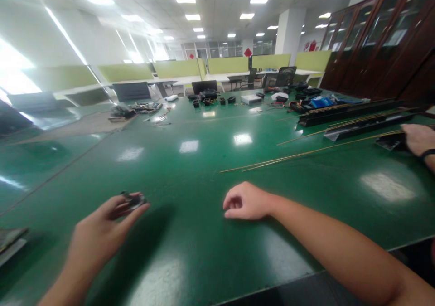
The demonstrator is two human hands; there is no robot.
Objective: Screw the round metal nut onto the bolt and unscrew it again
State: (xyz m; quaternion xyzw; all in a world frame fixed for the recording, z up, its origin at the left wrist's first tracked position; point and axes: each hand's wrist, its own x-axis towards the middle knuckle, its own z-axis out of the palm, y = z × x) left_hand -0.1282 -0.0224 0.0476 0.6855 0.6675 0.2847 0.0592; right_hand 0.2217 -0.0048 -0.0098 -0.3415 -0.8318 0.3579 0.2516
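My left hand [102, 233] is raised over the green tabletop [193, 260] at the lower left. Its thumb and fingers grip a small dark and silvery part [135, 201]; blur hides its exact kind. Near the middle, my right hand [246, 201] rests low at the tabletop with its fingers curled in. Whether anything small sits inside those fingers cannot be made out. Beyond this hand lie thin brass-coloured rods [272, 161], their ends pointing toward it.
Black channel-shaped profiles [353, 129] lie at the right, where another person's hand [419, 139] touches one. Tools and a blue bundle [321, 102] stand behind them. Loose metal pieces [147, 108] lie at the far left. A flat stack [12, 245] sits at the left edge.
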